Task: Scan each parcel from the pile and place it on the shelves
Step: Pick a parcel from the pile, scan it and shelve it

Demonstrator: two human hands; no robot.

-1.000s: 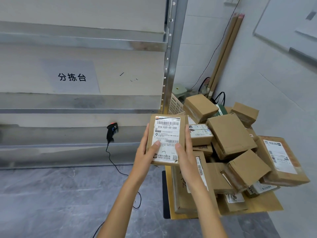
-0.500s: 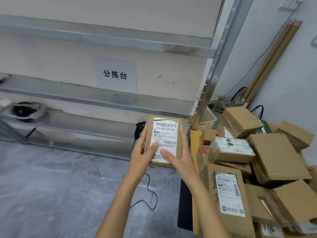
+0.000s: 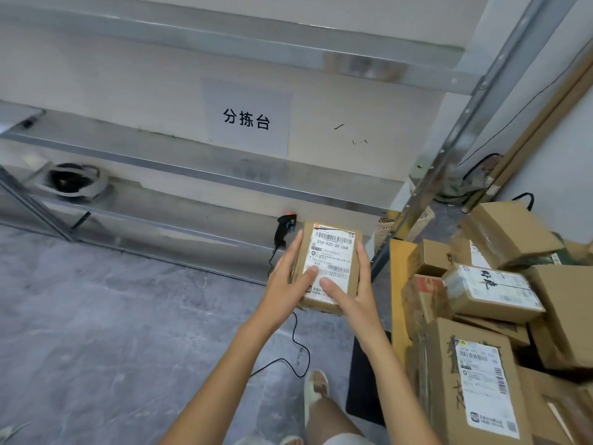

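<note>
- Both hands clamp one small cardboard parcel (image 3: 327,268), held in the air above the floor, just in front of the lowest shelf: the left hand (image 3: 284,284) grips its left edge with the thumb laid on the label, the right hand (image 3: 349,295) grips the right edge, thumb also on the label.
- The parcel is a flat brown box, label side up; the white shipping label (image 3: 332,258) carries barcodes and the code 516-K20-00-058.
- Just behind the parcel a black handheld scanner (image 3: 284,228) with a red top stands on the bottom shelf; its thin black cable (image 3: 298,348) loops over the floor.
- The shelves (image 3: 199,168) are grey metal with shiny edges and a perforated upright post (image 3: 449,130); a paper sign (image 3: 247,118) printed 分拣台 is stuck on the pale wall behind them.
- At the left on the bottom shelf lies a round grey and black object (image 3: 75,181), unclear what.
- To the right, a pile of brown cardboard boxes (image 3: 500,316), several taped and labelled, rests on a yellowish board (image 3: 398,268).
- The floor (image 3: 112,332) is grey, mottled and stone-like.
</note>
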